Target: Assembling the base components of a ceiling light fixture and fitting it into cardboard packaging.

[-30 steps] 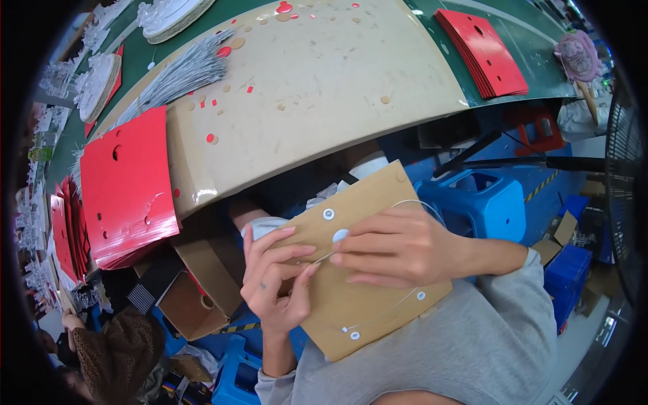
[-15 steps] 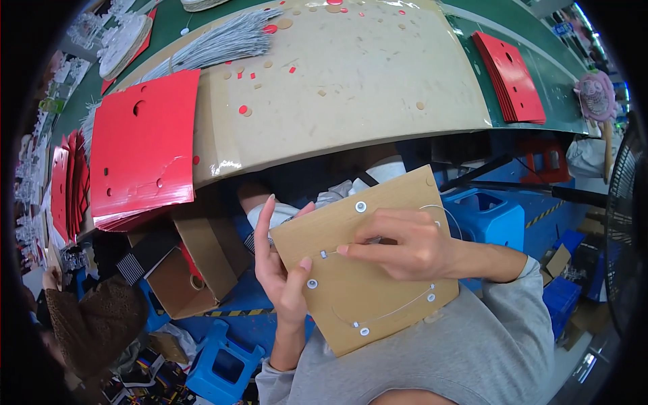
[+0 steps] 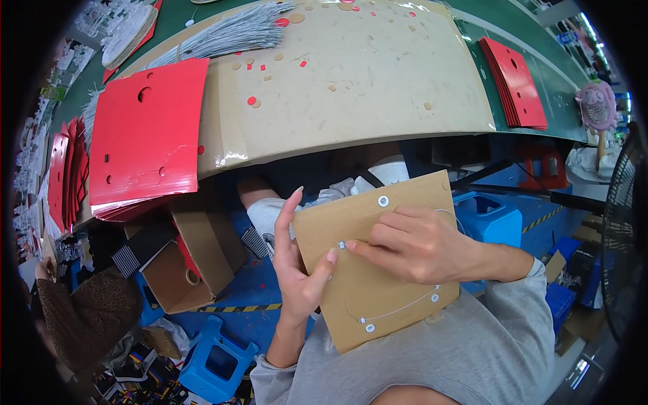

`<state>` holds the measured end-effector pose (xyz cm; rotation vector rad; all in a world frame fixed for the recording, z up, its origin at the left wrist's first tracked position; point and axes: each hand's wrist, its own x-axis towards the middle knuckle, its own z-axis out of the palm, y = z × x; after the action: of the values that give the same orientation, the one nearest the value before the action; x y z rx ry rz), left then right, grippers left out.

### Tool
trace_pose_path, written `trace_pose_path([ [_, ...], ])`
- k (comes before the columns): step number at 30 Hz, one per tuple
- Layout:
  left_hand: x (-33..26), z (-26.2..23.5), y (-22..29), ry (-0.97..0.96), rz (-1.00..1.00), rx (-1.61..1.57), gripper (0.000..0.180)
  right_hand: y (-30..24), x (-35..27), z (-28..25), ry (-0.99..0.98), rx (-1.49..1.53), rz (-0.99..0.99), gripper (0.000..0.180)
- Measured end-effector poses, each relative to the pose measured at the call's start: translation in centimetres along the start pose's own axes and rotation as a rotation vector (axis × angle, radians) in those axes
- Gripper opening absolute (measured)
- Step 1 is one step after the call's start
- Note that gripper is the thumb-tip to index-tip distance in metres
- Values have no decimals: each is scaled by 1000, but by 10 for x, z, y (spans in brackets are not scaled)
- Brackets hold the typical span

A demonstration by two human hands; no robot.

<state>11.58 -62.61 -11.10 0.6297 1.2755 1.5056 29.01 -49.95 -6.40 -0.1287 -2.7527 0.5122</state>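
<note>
Now your left hand (image 3: 297, 270) clamps the brown card panel's (image 3: 398, 297) left edge, thumb on its face. Your right hand (image 3: 422, 244) has slid left, fingertips pinching the white cord (image 3: 398, 312) at a central eyelet. Panel sits lower, over your lap.

A tan board (image 3: 351, 88) covers the green counter (image 3: 540, 88), dotted with red scraps (image 3: 253, 101); red sheets (image 3: 145, 135) lie stacked at its left, more (image 3: 516, 84) at right; grey cords (image 3: 229, 34) fan along the far edge. Below, an open carton (image 3: 192, 263) stands near a blue stool (image 3: 216, 354); a fan (image 3: 624, 229) fills the right rim.
</note>
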Motion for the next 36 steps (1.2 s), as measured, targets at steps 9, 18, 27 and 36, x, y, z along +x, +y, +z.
trace_pose_path([
  [9,4,6,5,9,-61,-4,80,3,-4,-13,-169,-58,-26,47],
  [18,4,8,7,20,-54,9,77,4,0,-11,-224,-119,-125,52],
  [27,6,3,1,-30,-8,-12,75,11,-6,-10,-127,-145,-166,50],
  [36,4,11,9,34,-83,7,76,8,-4,-11,-178,-90,-132,49],
])
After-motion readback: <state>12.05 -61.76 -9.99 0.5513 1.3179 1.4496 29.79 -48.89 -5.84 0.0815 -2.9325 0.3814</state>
